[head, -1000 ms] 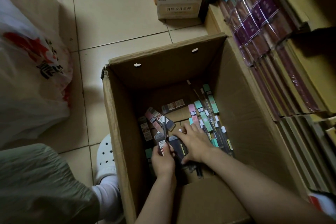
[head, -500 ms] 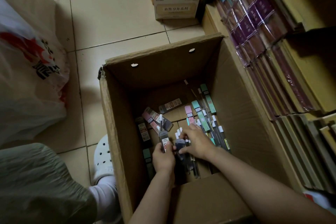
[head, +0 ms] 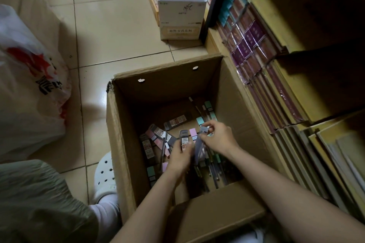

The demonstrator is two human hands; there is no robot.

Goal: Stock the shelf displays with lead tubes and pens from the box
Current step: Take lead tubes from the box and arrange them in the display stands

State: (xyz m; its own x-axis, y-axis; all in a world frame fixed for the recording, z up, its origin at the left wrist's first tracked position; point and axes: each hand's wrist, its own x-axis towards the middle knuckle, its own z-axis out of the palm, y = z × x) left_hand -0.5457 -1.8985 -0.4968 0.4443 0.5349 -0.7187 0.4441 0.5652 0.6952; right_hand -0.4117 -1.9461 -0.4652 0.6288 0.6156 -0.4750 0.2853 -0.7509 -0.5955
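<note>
Down inside the cardboard box point(head: 126, 144), I see my left hand point(head: 178, 159) with its fingers curled round a dark lead tube point(head: 184, 141), label facing up. Just right of those fingers, my right hand point(head: 218, 137) pinches a grey tube point(head: 199, 147) near its cap, its lower end hanging beside my left thumb. Under both sets of fingers lie loose tubes and pens point(head: 214, 169) on the box floor. Beyond my right fingertips the shelf point(head: 262, 77) holds wrapped packs.
</note>
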